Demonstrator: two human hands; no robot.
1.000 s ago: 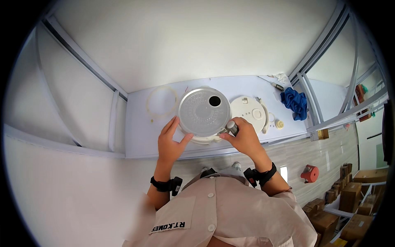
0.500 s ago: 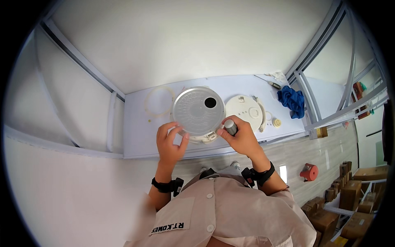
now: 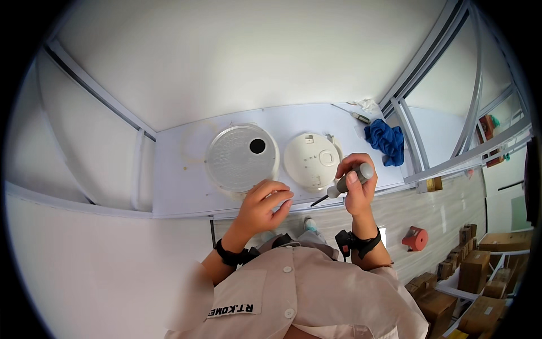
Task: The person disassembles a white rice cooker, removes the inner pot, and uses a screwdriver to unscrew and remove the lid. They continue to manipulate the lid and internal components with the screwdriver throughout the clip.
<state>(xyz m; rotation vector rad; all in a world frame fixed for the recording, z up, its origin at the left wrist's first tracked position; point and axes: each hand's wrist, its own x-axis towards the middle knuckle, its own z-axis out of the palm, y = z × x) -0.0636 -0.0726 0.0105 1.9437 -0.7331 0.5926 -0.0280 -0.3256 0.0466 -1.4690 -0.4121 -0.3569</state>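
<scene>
White disc (image 3: 310, 164) partly hidden, shirt (image 3: 296, 282) cropped

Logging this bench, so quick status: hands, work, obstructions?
Right hand gripping grey screwdriver, shaft pointing leftward. Left hand seemingly empty, by near rim of round grey-topped unit. Only that hand overlaps its rim in view.

Through the head view I have the right hand (image 3: 363, 199) wrapped around a grey screwdriver (image 3: 342, 185), its dark shaft slanting down and leftward by the front edge of the table (image 3: 178, 195). My left hand (image 3: 264, 207), fingers loosely curled, sits at the near rim of a round silvery disc (image 3: 234, 161) with a black circle on it; I can't tell whether they touch. Just right of that disc I see a round cream part (image 3: 309, 161). Farther right lie a crumpled blue cloth (image 3: 387, 140) and, close by, a second screwdriver (image 3: 359, 117). A red stool (image 3: 415, 239) stands on the floor.
</scene>
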